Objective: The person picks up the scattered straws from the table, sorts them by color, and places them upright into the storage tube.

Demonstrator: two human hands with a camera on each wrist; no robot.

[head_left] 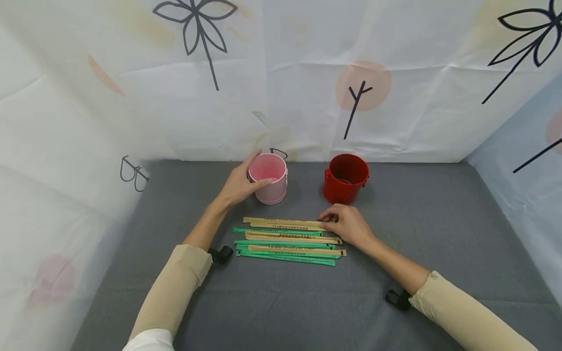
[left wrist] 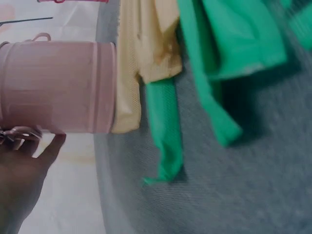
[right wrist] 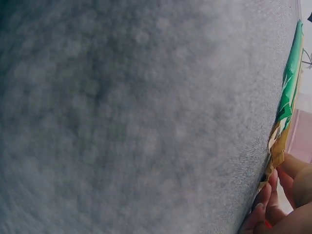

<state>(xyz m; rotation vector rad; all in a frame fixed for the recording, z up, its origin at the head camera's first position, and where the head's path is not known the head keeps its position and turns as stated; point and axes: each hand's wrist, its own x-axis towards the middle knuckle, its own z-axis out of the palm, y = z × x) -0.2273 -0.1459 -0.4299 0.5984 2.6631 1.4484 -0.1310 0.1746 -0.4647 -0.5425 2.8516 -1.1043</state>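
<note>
My left hand (head_left: 239, 185) holds a small pink bucket (head_left: 273, 190) upright near the back of the table, the thumb across its front and fingers on its far left side. In the left wrist view the bucket (left wrist: 58, 87) fills the left edge, its handle fitting against the fingers. My right hand (head_left: 350, 225) pinches the right end of a beige wrapped straw (head_left: 281, 221) at the top of a row of straws. Below it lie several more beige straws and green wrapped straws (head_left: 285, 260), side by side and partly overlapping. Fingertips hide the pinched end.
A red bucket (head_left: 338, 192) stands upright behind my right hand, something small and indistinct inside it. Grey cloth (head_left: 281, 312) covers the table. White patterned fabric (head_left: 298, 112) hangs along the back and both sides.
</note>
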